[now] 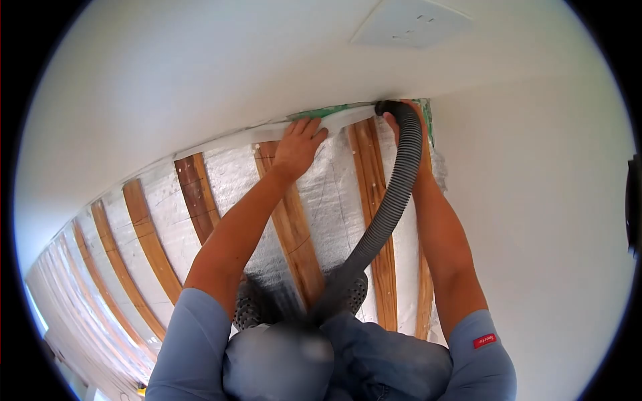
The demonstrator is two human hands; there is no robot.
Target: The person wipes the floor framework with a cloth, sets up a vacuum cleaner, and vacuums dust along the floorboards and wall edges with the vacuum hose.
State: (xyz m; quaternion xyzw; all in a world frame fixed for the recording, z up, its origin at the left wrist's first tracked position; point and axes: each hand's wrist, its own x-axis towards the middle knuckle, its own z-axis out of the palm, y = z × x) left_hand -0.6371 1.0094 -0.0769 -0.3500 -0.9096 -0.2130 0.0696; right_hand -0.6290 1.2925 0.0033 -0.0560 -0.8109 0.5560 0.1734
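Note:
My right hand [396, 121] is wrapped around the end of a grey ribbed vacuum hose [401, 175], close to the corner where two walls meet the floor. The hose's mouth sits at the foot of the wall, and part of my right hand is hidden behind the hose. My left hand [301, 145] lies with fingers stretched out on a strip of white film [340, 120] along the wall's foot. Beyond the film shows a green strip [328, 111]. From the corner the hose curves back between my knees.
Wooden battens [291, 230] run across silver foil sheeting [227, 170] on the floor. The white wall [200, 73] bears a socket plate [411, 23], and another wall [535, 200] rises on the right. My patterned shoes [358, 294] rest among the battens.

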